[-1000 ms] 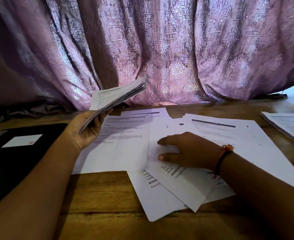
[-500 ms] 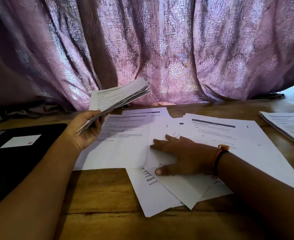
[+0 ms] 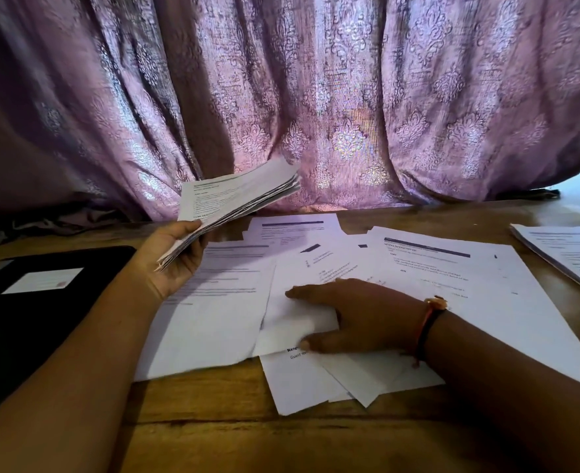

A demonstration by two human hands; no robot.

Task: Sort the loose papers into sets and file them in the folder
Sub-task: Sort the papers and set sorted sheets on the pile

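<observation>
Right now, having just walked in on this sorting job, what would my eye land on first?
The loose papers spread across the middle of the wooden table, with the right hand pressed flat on them. Above them the left hand grips a fanned stack of sheets before the purple curtain; a black folder lies at the table's left.

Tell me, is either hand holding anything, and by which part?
The left hand grips a stack of papers by its near end, above the table. The right hand holds nothing; it rests flat on a loose sheet.
</observation>
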